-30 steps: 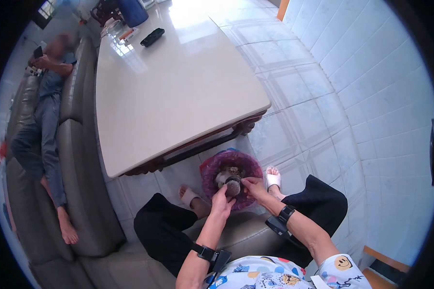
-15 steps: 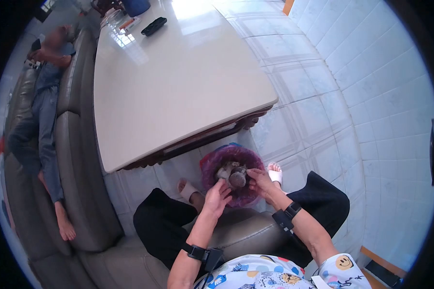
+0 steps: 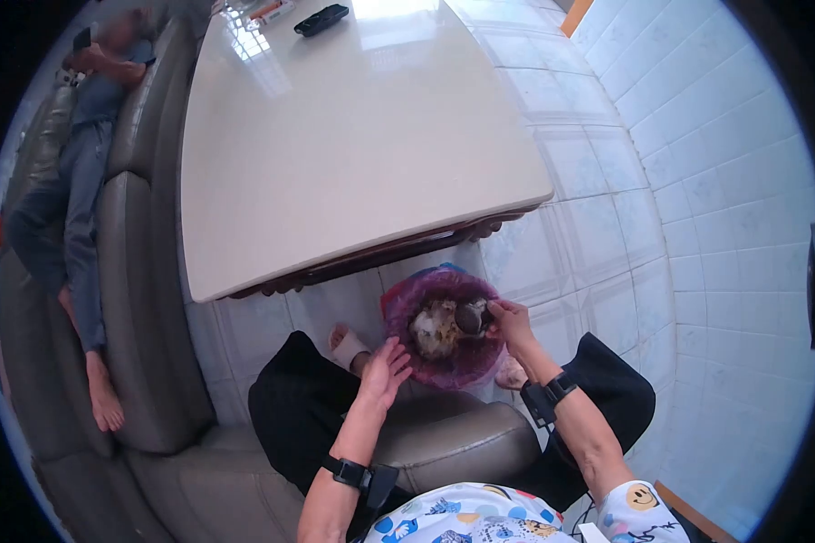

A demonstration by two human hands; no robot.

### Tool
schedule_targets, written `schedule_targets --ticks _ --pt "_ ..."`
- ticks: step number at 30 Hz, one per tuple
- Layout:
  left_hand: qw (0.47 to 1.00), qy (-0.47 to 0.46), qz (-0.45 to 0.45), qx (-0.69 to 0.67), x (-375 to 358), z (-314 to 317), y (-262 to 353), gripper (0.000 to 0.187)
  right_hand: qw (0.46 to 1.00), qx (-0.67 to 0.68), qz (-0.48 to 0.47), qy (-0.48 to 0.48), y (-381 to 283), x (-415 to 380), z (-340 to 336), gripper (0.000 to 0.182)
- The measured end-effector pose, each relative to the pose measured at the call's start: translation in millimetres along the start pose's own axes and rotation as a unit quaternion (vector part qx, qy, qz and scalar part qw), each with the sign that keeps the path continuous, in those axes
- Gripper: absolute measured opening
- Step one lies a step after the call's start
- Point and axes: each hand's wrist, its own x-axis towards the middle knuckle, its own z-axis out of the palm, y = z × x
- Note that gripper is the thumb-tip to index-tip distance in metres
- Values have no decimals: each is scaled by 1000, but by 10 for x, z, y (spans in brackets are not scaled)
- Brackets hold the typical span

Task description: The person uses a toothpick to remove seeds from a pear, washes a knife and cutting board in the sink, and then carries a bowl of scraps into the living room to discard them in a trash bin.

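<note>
Between my knees stands a bin lined with a purple plastic bag, below the near edge of the table. Inside lies a whitish and brownish tangle of waste. At the bin's right side, my right hand is closed on a small round object with a dark face and a paler rim; its exact kind I cannot make out. It is held tilted over the bin's opening. My left hand is beside the bin's left rim, fingers apart and holding nothing.
A pale-topped table reaches away in front, with a black object near its far end. On the left, a person reclines on a grey-brown sofa. A tiled wall runs along the right.
My right hand has moved the round object rightward and tilted it. My left hand has drawn away to the left, off the bin's middle. The waste inside shows more. The view has shifted slightly.
</note>
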Motion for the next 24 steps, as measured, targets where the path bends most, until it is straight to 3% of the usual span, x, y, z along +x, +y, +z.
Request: schedule_targets --ticks 5,7,8,10,12,14,19,21,24 --pt "1000 -7 -11 -5 104 -35 -64 61 990 72 1 -123 -225 -97 -89 21" --pt "1000 -8 -15 -3 144 -28 -108 61 998 -36 31 30 178 242 -438 21" --pt "999 -1 -31 9 182 -58 -149 61 998 -40 28 25 263 333 -508 21" --pt "999 10 -48 18 270 -146 -205 61 968 -218 -126 -2 412 434 -586 23" --pt "999 11 -34 11 329 -211 -263 64 964 -236 -122 1 370 331 -556 23" --pt "999 9 -32 8 315 -187 -239 65 1000 -12 13 -23 -142 30 -220 22" --pt "1000 4 -20 -4 314 -194 -248 66 984 88 20 -153 -269 -120 -230 21" --pt "999 15 -31 -7 353 -209 -266 64 998 -40 55 5 82 154 -462 21" --pt "999 23 -26 -17 343 -215 -265 61 986 -151 15 64 125 235 -444 21"
